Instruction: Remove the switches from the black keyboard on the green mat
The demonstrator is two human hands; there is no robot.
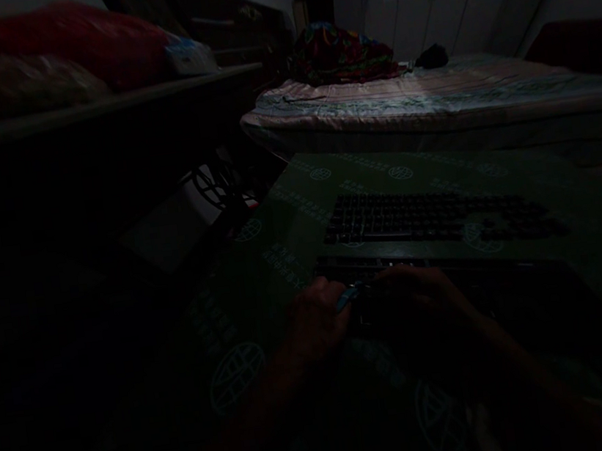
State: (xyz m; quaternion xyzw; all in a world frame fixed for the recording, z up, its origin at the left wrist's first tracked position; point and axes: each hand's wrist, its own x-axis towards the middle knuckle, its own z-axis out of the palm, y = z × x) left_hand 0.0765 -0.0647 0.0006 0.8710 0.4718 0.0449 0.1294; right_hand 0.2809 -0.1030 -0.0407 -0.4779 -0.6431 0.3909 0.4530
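Note:
The scene is very dark. My left hand [318, 319] is curled around a small blue tool [348, 296] at the near edge of a dark laptop body [396, 272]. My right hand [421, 298] rests on the same dark part, fingers bent over it; whether it grips anything is lost in the dark. Just beyond the hands a black keyboard panel [433, 215] lies flat. Everything sits on a green mat [288, 212] printed with pale globe marks.
A bed [428, 98] with a striped sheet runs across the back, with a bundle of colourful cloth [339, 50] and a dark object [431, 57] on it. On the left, a dark table [96, 104] holds red bags [71, 41].

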